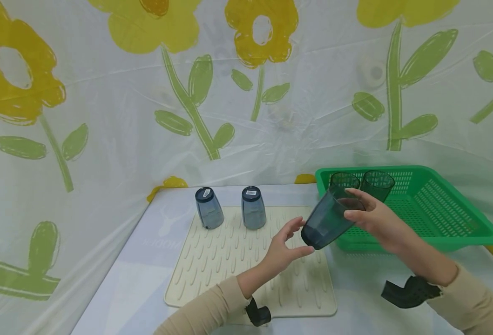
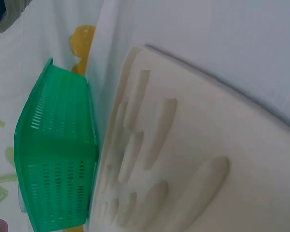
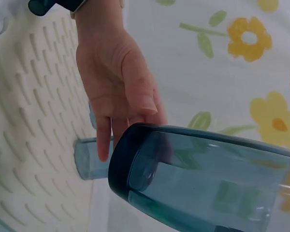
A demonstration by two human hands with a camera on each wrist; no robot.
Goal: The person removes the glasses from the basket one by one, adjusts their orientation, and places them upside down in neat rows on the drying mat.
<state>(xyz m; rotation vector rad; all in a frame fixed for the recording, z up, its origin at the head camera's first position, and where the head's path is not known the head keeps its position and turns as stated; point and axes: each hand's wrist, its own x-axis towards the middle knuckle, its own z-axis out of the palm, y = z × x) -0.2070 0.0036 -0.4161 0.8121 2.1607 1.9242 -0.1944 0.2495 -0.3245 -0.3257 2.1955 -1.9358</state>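
Observation:
A tilted blue-grey drinking glass (image 1: 327, 221) is in the air over the right edge of a cream ridged drying mat (image 1: 246, 270). My right hand (image 1: 378, 218) grips it near the rim, which points up and right. At the dark base, my left hand (image 1: 281, 251) is spread with fingers and thumb extended. The right wrist view shows some left fingertips behind the base of the glass (image 3: 208, 179); whether they touch it I cannot tell. Two similar glasses, one at left (image 1: 210, 209) and one nearer the middle (image 1: 253, 209), stand upside down at the mat's back.
To the right sits a green perforated plastic basket (image 1: 472, 223). Inside it, at the back left, are two more glasses, one of them a dark glass (image 1: 378, 184). A white table (image 1: 124, 279) lies under everything, and a flower-print curtain (image 1: 116, 107) hangs behind.

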